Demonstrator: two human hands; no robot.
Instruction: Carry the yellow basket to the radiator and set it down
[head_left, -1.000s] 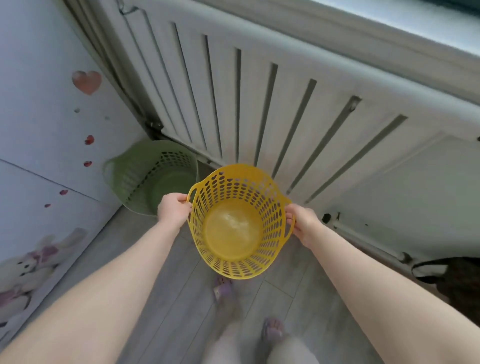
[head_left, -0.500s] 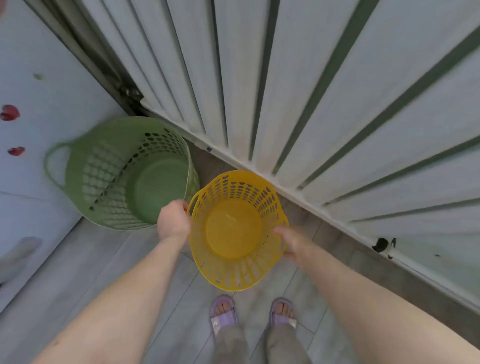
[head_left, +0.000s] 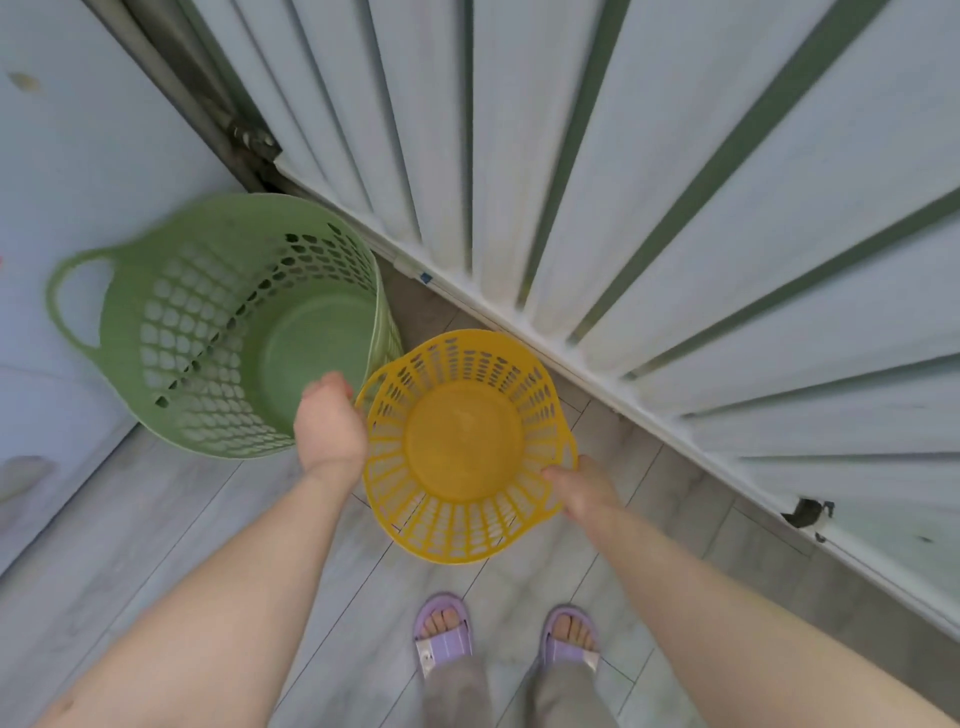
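An empty yellow basket (head_left: 462, 538) with a perforated wall sits low over the grey floor, just in front of the white radiator (head_left: 597, 171). My left hand (head_left: 328, 427) grips its left rim. On the opposite side my right hand (head_left: 584, 488) holds the right handle. The basket stands upright, its bottom toward the floor; whether it touches the floor I cannot tell. Its far rim is close to the radiator's lower edge.
A larger green basket (head_left: 156, 332), also empty, stands to the left in the corner between the radiator and a pale wall (head_left: 78, 130). My feet in purple sandals (head_left: 444, 634) are on the grey plank floor (head_left: 171, 525) right behind the yellow basket.
I have bent closer to the floor and the yellow basket has gone down toward the foot of the radiator, beside the green basket. Both hands keep their hold.
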